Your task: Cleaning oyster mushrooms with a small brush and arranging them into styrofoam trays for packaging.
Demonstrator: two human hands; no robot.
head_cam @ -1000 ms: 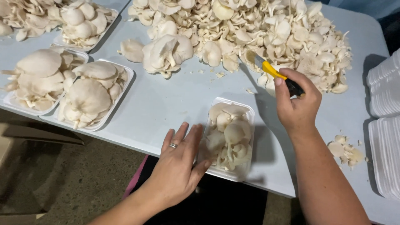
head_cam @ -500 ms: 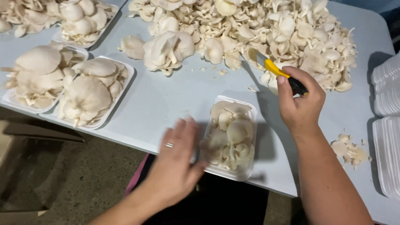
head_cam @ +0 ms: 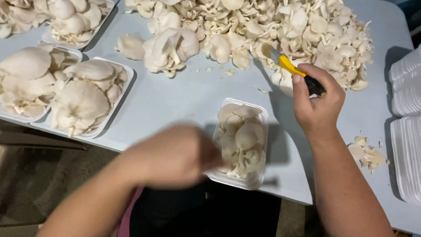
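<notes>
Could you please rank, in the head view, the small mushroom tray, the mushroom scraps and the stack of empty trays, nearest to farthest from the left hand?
1. Small mushroom tray, touching the left hand.
2. Mushroom scraps, right of the right arm.
3. Stack of empty trays, at the right edge.

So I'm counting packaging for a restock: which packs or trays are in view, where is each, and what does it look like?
Small tray: table's near edge beside the blurred left hand; white, rectangular, holds mushrooms.
Filled trays: far left; white, rectangular, heaped with large mushrooms.
Empty tray stacks: right edge; white, nested.
No labels, signs or screens.
</notes>
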